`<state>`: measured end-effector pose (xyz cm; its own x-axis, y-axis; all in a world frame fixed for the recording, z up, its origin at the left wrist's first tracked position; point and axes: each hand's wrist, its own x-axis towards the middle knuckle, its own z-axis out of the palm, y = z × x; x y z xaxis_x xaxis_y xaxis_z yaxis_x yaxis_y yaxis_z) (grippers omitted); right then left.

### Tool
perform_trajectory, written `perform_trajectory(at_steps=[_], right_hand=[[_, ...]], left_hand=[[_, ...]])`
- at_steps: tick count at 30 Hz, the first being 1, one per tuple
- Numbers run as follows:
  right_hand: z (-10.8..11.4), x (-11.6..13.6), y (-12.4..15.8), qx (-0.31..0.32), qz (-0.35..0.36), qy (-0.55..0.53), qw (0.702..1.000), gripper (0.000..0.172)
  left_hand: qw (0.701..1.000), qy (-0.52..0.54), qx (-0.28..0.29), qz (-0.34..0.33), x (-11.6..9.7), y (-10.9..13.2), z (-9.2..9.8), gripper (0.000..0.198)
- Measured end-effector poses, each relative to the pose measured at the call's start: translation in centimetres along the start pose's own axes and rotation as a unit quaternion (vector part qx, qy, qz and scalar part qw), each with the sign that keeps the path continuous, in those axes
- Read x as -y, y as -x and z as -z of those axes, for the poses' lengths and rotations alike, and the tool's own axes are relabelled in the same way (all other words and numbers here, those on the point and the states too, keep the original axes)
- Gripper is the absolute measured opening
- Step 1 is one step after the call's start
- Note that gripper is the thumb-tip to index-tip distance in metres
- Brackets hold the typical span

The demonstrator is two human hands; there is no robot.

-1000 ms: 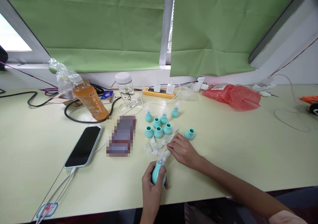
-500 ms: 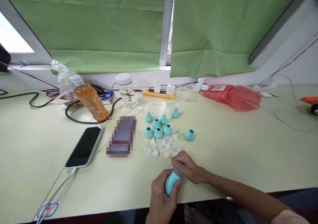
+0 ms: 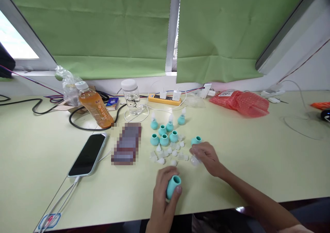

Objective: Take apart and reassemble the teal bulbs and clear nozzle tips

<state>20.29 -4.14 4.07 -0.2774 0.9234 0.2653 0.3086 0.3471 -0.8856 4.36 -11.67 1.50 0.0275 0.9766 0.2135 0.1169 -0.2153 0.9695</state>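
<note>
My left hand (image 3: 162, 195) is wrapped round a teal squeeze bulb (image 3: 170, 189), tilted with its round mouth uncovered and facing up. Pinched in my right hand (image 3: 209, 160) is a translucent plastic tip (image 3: 195, 161), partly covered by the fingers and slightly blurred. Just behind those fingers stands a teal bulb (image 3: 196, 140) with an open mouth. Several more open teal bulbs (image 3: 164, 140) are grouped beyond my left hand. Behind them, a few bulbs (image 3: 169, 125) carry clear tips. Small translucent and white plastic pieces (image 3: 161, 160) lie loose in front of the group.
Left of the bulbs lie a pixelated flat object (image 3: 126, 144) and a cabled phone (image 3: 88, 154). An orange drink bottle (image 3: 96, 108), a clear cup (image 3: 132, 98), a yellow power strip (image 3: 165, 99) and a red bubble-wrap bag (image 3: 239, 103) line the back of the table.
My right hand has left the bulb's top and moved right and away from me with the translucent tip. The bulb in my left hand now shows an open mouth.
</note>
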Motion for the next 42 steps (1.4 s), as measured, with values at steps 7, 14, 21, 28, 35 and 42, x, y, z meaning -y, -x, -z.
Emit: perform_trajectory(at_steps=[7,14,21,28,35,42], right_hand=[[1.7,-0.5,-1.0,-0.001,0.074,0.474,0.877,0.033],[1.1,-1.4,-1.1,0.114,-0.005,0.59,0.799,0.022],[1.1,-1.1,-1.2,0.123,-0.026,0.58,0.805,0.026],[2.9,0.7,-2.4,-0.008,0.026,0.532,0.846,0.042],[5.5,-1.4,-7.6,0.107,-0.08,0.494,0.859,0.046],[4.6,-5.3,-9.9,0.098,-0.054,0.465,0.878,0.049]], left_hand=[[0.945,-0.315,-0.07,-0.055,2.1,-1.6,0.4,0.025],[0.952,-0.288,-0.049,-0.091,2.6,-2.1,0.8,0.029],[0.952,-0.277,-0.075,-0.104,3.1,-2.2,0.4,0.026],[0.935,-0.31,-0.071,-0.156,2.8,-2.2,0.5,0.031],[0.933,-0.313,-0.098,-0.15,2.8,-2.0,0.7,0.032],[0.934,-0.304,-0.108,-0.153,2.9,-1.8,1.0,0.032]])
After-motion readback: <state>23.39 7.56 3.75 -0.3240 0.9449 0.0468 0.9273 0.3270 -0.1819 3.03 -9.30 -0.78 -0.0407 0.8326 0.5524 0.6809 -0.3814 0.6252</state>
